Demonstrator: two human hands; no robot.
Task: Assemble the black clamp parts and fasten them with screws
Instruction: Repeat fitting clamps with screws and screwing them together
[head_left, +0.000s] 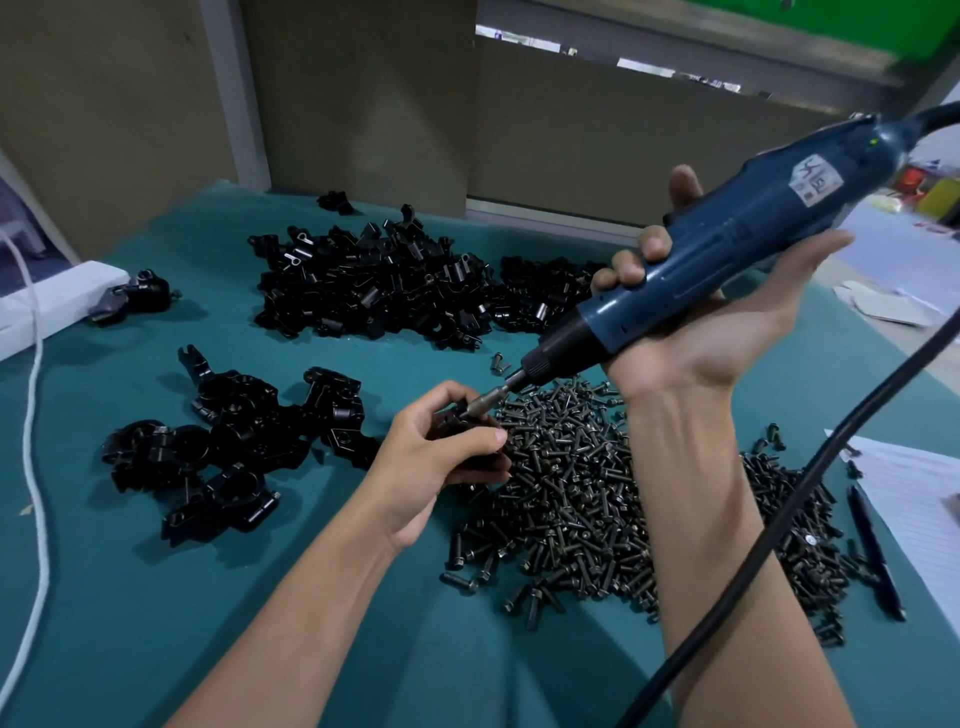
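Left grip (441, 457) around black clamp (454, 418), right grip (717, 312) around screwdriver (727, 234), bit (488, 404) on clamp.

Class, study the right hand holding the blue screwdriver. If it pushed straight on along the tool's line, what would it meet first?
Most likely the black clamp part pinched in the left hand. The screwdriver in the right hand points down-left straight at it, its bit seemingly touching.
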